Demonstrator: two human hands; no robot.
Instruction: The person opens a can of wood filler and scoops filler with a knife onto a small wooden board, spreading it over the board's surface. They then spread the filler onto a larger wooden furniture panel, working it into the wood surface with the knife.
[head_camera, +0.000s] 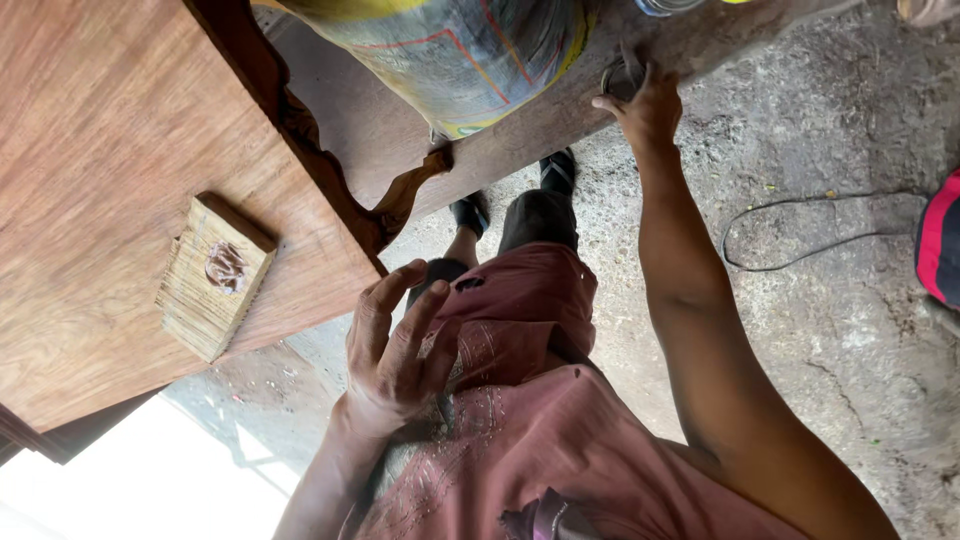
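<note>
Wooden tabletop (100, 150) (one block (213, 277), perhaps sandpaper-wrapped)

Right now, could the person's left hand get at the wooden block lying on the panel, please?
Probably yes. The left hand is open and empty, beside the wooden panel's edge, and nothing lies between it and the wooden block. The right hand is busy at the far bench.

The right hand (645, 105) is stretched far out on a nearly straight arm, fingers curled and knuckles up, well apart from the other. The left hand (395, 345) hangs close to the body with the forearm bent, palm turned inward, fingers loosely spread and slightly bent, gripping nothing
</note>
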